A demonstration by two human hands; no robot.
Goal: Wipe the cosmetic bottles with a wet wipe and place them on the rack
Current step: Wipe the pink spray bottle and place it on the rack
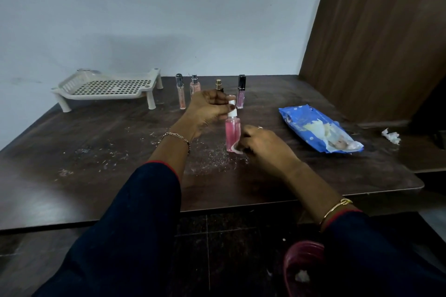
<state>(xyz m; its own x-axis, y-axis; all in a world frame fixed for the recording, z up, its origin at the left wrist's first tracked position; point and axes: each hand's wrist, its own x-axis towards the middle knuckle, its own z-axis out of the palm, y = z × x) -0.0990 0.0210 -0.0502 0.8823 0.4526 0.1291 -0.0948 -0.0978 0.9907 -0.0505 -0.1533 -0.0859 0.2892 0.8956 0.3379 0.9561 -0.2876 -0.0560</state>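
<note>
Pink spray bottle (233, 131): upright, mid-worktop (96, 152), base at or just above the surface (contact hidden behind the wipe, can't tell). Left hand (207, 109): grip clamped on the white pump cap (232, 107) from the left, steadying the top. Right hand (263, 144): grip closed on a wet wipe (234, 148), pressed to the bottle's lower right side. Only a small white edge of the wipe shows past the fingers.

Step in hand, my read: wiping bottle one of five. The wipe sits low on the body, so the upper body and cap probably remain.

Far row of four on the worktop, left to right: peach-filled clear tube (181, 94), pink perfume bottle (194, 85), gold-capped dark bottle (219, 84) (mostly behind the left hand), black-capped gloss tube (240, 94). All upright, none held. The gloss tube stands just behind the pump cap.

Rack (108, 88): white, perforated deck on legs, far left, well apart from the bottle. No bottle on it.

Next move calls for:
- Finish the pass upward, then ease the wipe off.
- Re-grip lower on the body. A cap-only hold may let the bottle swing or the pump pull loose.
- Carry it left and far to the rack, staying on the near side of the row so nothing tips.
- Set the base flat on the perforated deck.

Further out: open blue wipe pack (318, 129) to the right, crumpled tissue (391, 136) beyond it, white specks (212, 157) near the bottle, pink bin (304, 265) on the floor at the near edge.
</note>
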